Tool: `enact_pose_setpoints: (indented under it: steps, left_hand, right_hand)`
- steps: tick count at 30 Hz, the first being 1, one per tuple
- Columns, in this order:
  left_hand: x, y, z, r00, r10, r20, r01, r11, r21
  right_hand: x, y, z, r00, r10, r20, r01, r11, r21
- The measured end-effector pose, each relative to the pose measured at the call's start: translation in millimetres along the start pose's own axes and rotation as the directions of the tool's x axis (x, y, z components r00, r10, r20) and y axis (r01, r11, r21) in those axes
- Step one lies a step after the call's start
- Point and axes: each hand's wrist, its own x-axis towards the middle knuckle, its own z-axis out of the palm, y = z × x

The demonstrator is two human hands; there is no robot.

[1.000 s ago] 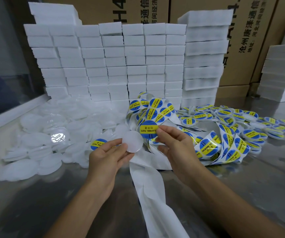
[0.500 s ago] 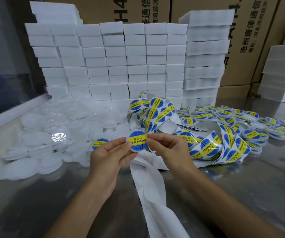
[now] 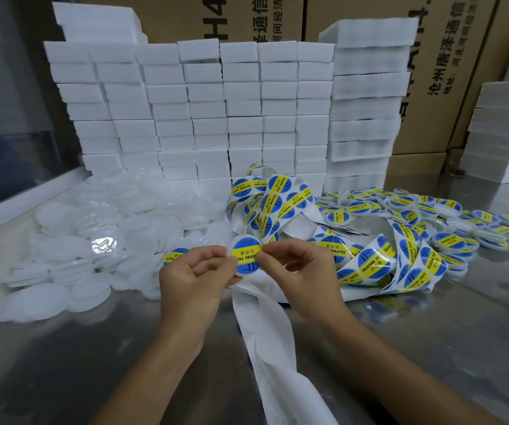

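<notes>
Nearest, on the steel bench [image 3: 63,378]: a spent white backing strip [image 3: 265,338], running from the near edge up under the wrists. Just beyond, held above the bench at mid-scene: a round lid [image 3: 246,255] with a blue-and-yellow label [image 3: 247,251] across its face. Seemingly the setting-down of that label. To do it well: keep the lid level, check the label sits centred inside the rim, then rub from the middle outward to push out bubbles and creases, sparing the sticky edge. Left hand [image 3: 192,280] curled, thumb and fingers clamped on the lid's left rim. Right hand [image 3: 302,271] curled too, thumb and forefinger pinching the right rim. Farther left, a heap of plain lids [image 3: 63,240]. Farther centre, a tangle of unpeeled labels [image 3: 277,204]. To its right, done lids [image 3: 431,210] spread over the bench. Farthest, stacked foam blocks [image 3: 216,118], with cartons [image 3: 354,13] behind.
</notes>
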Motion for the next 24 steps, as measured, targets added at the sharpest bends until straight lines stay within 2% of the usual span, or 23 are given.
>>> enact_pose_setpoints:
  steps: [6, 8, 10, 13, 16, 19, 24]
  left_hand:
    - [-2, 2, 2, 0.999, 0.034, 0.032, -0.034, 0.999, -0.02]
    - [-2, 3, 2, 0.998, 0.001, 0.056, 0.004, 0.997, -0.076]
    - [-1, 5, 0, 0.992, -0.055, 0.112, 0.073, 0.983, -0.167]
    - [-1, 4, 1, 0.971, -0.115, 0.208, 0.172, 0.944, -0.281]
    - [-1, 3, 2, 0.945, -0.15, 0.292, 0.246, 0.912, -0.328]
    - [-1, 2, 1, 0.928, -0.165, 0.334, 0.281, 0.899, -0.336]
    - [-5, 0, 3, 0.903, -0.167, 0.395, 0.282, 0.925, -0.254]
  right_hand:
    - [0, 7, 0, 0.99, -0.123, -0.065, 0.116, 0.987, -0.114]
    - [0, 7, 1, 0.985, -0.14, -0.101, 0.124, 0.981, -0.15]
    - [1, 7, 0, 0.987, -0.095, -0.133, 0.078, 0.989, -0.122]
    - [2, 9, -2, 0.998, -0.048, -0.044, 0.045, 0.997, -0.059]
    - [-4, 8, 3, 0.994, -0.106, 0.026, 0.108, 0.992, -0.068]
    - [-3, 7, 5, 0.993, -0.117, -0.01, 0.116, 0.991, -0.073]
    - [5, 9, -6, 0.995, -0.072, -0.076, 0.072, 0.997, -0.009]
